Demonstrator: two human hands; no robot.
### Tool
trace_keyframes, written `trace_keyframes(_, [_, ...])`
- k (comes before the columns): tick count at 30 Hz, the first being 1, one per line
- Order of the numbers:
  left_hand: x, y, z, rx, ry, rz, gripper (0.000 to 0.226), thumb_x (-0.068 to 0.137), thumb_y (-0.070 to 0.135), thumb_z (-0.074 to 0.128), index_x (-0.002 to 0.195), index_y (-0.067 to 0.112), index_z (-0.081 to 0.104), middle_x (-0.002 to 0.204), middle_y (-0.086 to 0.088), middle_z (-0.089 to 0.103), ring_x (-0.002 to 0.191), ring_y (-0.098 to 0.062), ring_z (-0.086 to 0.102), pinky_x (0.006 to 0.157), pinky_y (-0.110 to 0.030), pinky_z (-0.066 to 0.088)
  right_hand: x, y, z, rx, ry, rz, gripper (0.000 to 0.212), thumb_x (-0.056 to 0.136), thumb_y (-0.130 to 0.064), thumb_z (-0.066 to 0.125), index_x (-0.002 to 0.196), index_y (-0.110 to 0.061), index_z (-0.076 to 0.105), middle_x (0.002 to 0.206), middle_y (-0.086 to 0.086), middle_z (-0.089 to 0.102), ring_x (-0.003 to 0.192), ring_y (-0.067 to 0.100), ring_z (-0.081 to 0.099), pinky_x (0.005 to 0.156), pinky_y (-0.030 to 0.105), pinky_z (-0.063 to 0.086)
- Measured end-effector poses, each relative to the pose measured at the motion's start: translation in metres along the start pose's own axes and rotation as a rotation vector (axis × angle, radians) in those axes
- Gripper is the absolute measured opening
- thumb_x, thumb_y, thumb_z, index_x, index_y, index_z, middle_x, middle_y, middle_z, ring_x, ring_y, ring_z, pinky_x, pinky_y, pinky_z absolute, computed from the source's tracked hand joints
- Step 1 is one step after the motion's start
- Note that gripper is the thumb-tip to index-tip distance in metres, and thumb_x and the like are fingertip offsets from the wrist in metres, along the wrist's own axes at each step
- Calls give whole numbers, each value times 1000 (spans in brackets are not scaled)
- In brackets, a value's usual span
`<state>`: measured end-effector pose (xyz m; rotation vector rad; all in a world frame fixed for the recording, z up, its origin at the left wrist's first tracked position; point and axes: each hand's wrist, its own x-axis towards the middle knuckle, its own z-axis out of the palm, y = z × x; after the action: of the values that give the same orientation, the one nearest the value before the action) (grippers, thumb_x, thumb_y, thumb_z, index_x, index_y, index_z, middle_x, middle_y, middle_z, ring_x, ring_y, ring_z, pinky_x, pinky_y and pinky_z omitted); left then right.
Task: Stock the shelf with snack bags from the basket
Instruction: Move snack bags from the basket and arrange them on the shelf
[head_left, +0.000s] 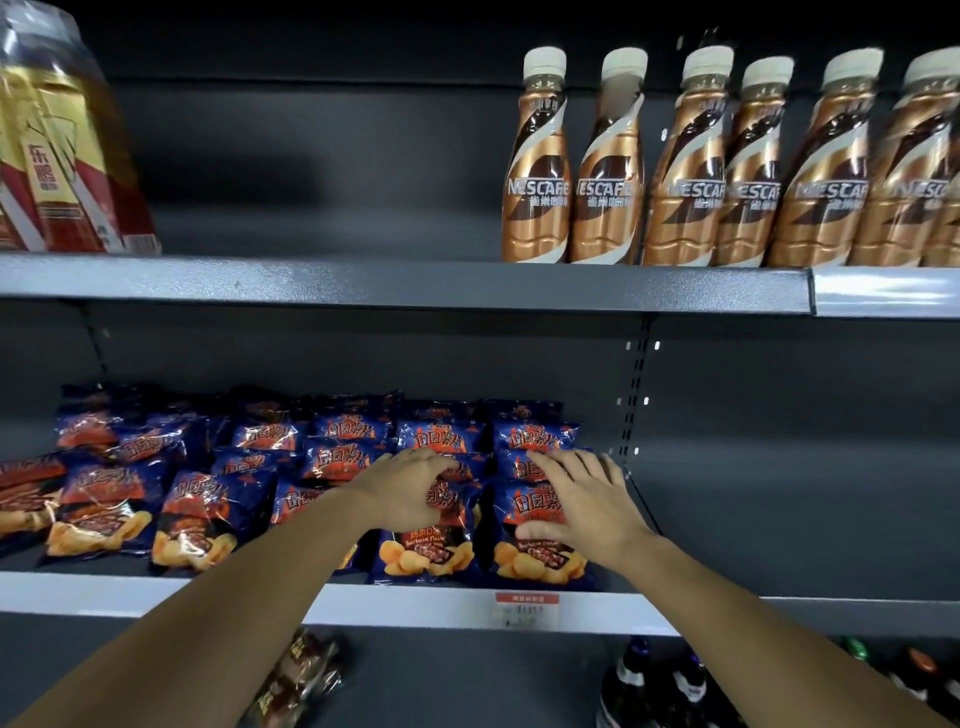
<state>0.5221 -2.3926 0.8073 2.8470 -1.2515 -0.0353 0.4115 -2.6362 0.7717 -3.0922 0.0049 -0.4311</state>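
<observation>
Several dark blue and orange snack bags (202, 519) lie in rows on the middle shelf (156, 592). My left hand (410, 488) rests on one front bag (431, 551), its fingers curled over the bag's upper part. My right hand (576, 499) lies flat with spread fingers on the rightmost front bag (540, 556), thumb against its left side. The basket is out of view.
Brown coffee bottles (727, 171) stand on the upper shelf at right, and a wrapped pack of gold cans (57, 156) at left. Bare shelf lies right of the bags (779, 519). Dark bottles (654, 686) and a snack pack (296, 675) sit on the shelf below.
</observation>
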Motion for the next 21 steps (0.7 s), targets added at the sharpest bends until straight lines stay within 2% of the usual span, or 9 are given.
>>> trace_keyframes(3, [-4,-1,2,21,-14,51,95,81,57,65,154,26,14,157,3,21,143,-19,22,117,-46,20,-2,-17,-1,-51,43,-37,105,75,-83,46,156,-26,14,155,-3,25,143,20,20,119,44,15])
trace_keyframes(6, [-8,5,13,76,19,62,108,76,61,69,155,26,5,159,5,14,144,-18,18,117,-44,19,-6,-36,10,-99,22,-94,99,81,-70,57,156,-23,13,154,0,25,143,22,22,117,40,19])
trace_keyframes(9, [-8,11,29,182,115,47,100,82,54,66,155,23,5,159,2,15,145,-20,17,119,-45,14,-7,-40,26,-153,41,-122,91,86,-55,63,156,-20,16,154,6,28,143,27,24,119,42,16])
trace_keyframes(11, [-9,12,36,218,154,45,94,86,52,62,155,21,7,159,1,18,145,-21,16,119,-44,8,-6,-38,32,-171,61,-112,90,85,-54,66,155,-18,22,154,8,32,143,29,27,119,44,17])
trace_keyframes(14, [-12,10,39,166,200,64,89,85,59,53,155,23,10,158,3,19,146,-19,14,120,-46,4,-5,-35,31,-122,63,-110,93,83,-63,60,155,-19,20,155,6,29,146,28,20,121,44,7])
trace_keyframes(16, [-12,10,37,107,247,76,84,86,64,44,154,24,15,157,4,22,145,-17,17,120,-47,6,-5,-34,26,-98,67,-97,93,84,-69,53,156,-22,16,158,3,24,149,25,13,120,43,-2])
trace_keyframes(19, [-6,19,32,125,368,86,76,88,64,22,151,23,26,153,2,32,142,-17,25,118,-45,15,-8,-33,17,-65,99,-20,84,90,-70,41,156,-25,16,160,-1,21,150,21,10,122,43,3])
trace_keyframes(21, [1,33,27,125,434,65,77,86,60,10,148,21,33,147,1,40,137,-19,33,116,-41,22,-12,-29,10,-39,137,46,76,93,-67,37,154,-25,21,158,-2,24,148,19,15,121,42,10])
